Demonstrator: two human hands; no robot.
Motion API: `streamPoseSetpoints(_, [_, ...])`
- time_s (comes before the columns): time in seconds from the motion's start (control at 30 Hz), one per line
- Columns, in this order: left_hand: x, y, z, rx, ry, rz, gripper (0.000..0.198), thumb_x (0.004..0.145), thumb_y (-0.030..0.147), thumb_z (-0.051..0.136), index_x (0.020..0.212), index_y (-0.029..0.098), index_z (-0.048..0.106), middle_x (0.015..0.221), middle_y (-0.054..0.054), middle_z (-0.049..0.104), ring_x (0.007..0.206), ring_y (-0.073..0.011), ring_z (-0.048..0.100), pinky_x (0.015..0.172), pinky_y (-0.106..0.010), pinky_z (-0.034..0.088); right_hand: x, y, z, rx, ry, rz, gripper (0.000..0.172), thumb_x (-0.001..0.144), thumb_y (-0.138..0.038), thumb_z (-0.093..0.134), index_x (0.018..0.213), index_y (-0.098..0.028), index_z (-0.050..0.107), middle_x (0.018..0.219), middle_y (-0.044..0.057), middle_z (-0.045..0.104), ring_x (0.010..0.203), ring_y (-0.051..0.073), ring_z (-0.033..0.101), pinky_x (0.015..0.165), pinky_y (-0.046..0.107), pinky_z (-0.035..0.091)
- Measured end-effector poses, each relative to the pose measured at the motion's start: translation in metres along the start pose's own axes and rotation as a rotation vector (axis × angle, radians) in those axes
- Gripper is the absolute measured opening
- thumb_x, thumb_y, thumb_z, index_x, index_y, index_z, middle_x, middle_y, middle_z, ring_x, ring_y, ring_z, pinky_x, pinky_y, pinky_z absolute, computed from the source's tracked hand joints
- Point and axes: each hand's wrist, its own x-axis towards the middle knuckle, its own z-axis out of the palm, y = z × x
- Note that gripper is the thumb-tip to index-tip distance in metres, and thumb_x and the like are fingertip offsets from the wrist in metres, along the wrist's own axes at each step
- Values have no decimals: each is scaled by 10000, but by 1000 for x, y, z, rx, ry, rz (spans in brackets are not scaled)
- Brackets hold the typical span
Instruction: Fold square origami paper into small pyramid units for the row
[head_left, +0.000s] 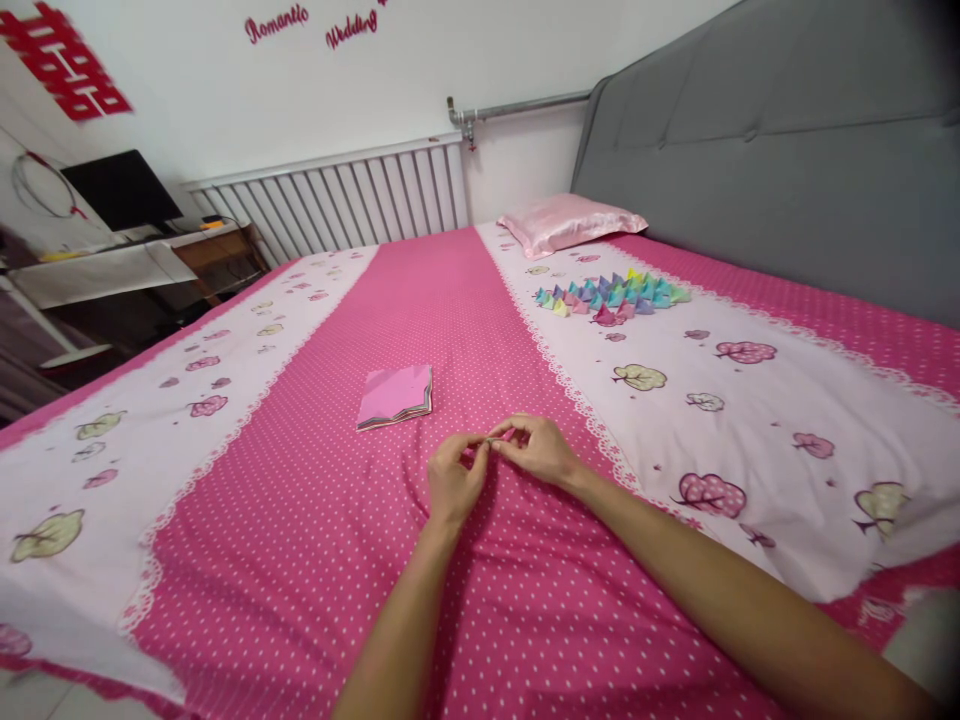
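Low over the pink dotted bedspread point(315, 480), my left hand point(457, 478) and my right hand point(536, 450) meet at their fingertips. Both are closed in a pinch on one tiny dark thing, mostly hidden by the fingers and too small to name. To the left and a little farther off lies a stack of square paper point(395, 393), its top sheet pink and its edges slightly curled. Farther back on the right, several small folded paper pieces point(619, 293) in blue, teal, yellow, purple and pink stand grouped close together.
A pink satin pillow point(566, 222) lies by the grey padded headboard point(780, 150). Behind the bed, a white radiator point(337, 195) and a pipe point(525, 106) run along the wall. At the far left, a desk point(112, 270) carries a black monitor point(122, 190).
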Motion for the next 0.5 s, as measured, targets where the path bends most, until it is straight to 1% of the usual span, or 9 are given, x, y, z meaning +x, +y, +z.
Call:
streamPoseSetpoints(0.17, [0,0,-1,58,-9,48,164,733,320,578,816,217,676,766,-41,649,642,-141,550,626,-247,415,0,-3,-1,28,40,-14,186,722,-299,576,811,-177,685,744,46,668,591,130,541,542,249,431])
streamPoseSetpoints(0.3, [-1,2,0,40,-10,50,162,728,322,588,811,216,679,765,-45,648,643,-144,549,622,-249,416,0,-3,0,45,47,-22,185,717,-310,583,788,-173,684,718,41,665,575,128,536,533,248,427])
streamPoseSetpoints(0.5, [-1,2,0,102,-45,91,165,758,304,549,823,211,669,786,-48,647,653,-143,551,631,-254,424,-1,-5,0,36,53,-20,146,717,-270,574,748,-168,672,690,40,657,579,132,552,542,247,435])
